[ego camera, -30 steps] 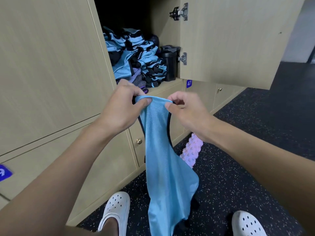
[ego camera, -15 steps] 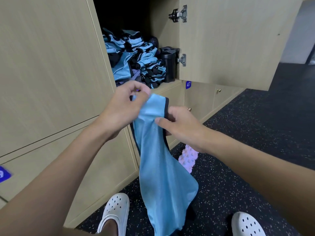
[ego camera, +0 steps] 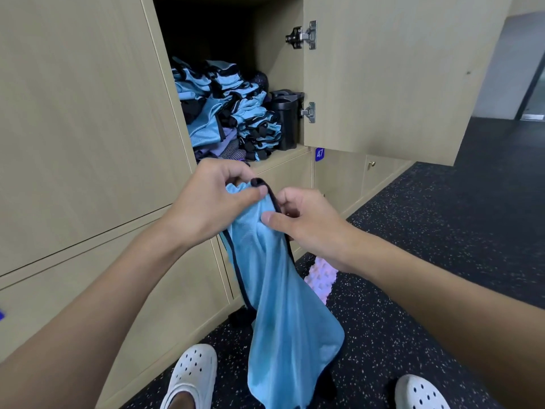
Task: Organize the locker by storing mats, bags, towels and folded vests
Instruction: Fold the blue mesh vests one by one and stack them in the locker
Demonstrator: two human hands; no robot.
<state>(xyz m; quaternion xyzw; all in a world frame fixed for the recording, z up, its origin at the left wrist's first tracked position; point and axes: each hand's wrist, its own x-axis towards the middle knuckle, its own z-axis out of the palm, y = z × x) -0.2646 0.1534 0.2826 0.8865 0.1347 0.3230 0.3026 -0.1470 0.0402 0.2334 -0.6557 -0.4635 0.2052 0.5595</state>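
both left hand (ego camera: pixel 206 203) and right hand (ego camera: pixel 308 230) pinch a vest (ego camera: pixel 283 305) by the open locker (ego camera: pixel 275 54). speckled black floor (ego camera: pixel 442 231) lies below.

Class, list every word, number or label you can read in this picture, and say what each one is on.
"47": white digits on a small blue tag at the top corner of a lower locker door.
Second blue tag at the left edge: cut off, unreadable.
The blue vest shows no print.
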